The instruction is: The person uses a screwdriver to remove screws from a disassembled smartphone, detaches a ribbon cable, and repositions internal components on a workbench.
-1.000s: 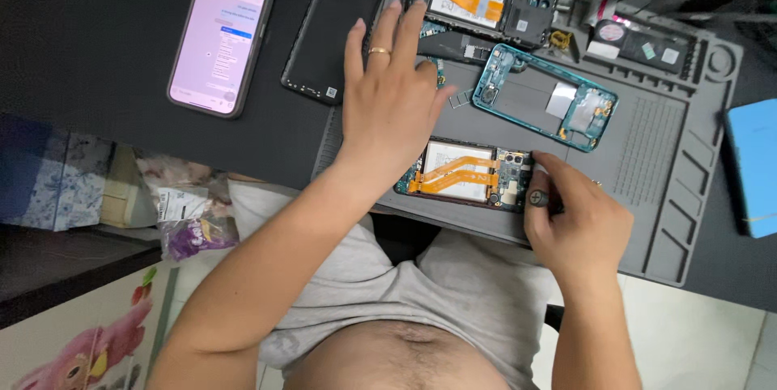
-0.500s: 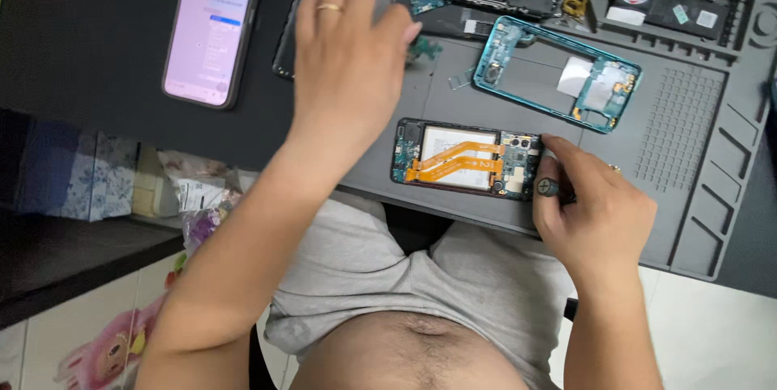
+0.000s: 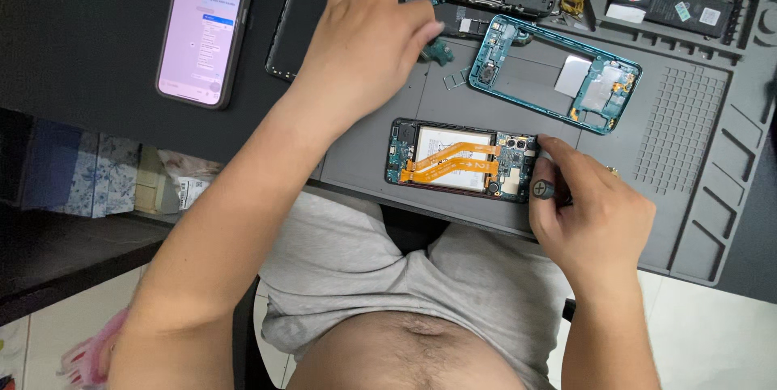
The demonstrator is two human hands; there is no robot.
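Gripping: right hand (image 3: 589,214) is pinching a screwdriver (image 3: 544,190) beside the opened phone (image 3: 461,160).
Reaching: left hand (image 3: 368,30) is hovering, fingers loosely spread, over the grey mat (image 3: 688,131).
Lying: opened phone is resting on the mat's near edge.

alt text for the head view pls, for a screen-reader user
Right hand holds a screwdriver at the end of an opened phone on a grey repair mat. Left hand reaches over parts further back; a lit phone lies to the left.

An opened phone (image 3: 461,161) lies flat at centre frame on the grey mat, back cover off, showing orange ribbon cables, a white battery and a dark circuit board.
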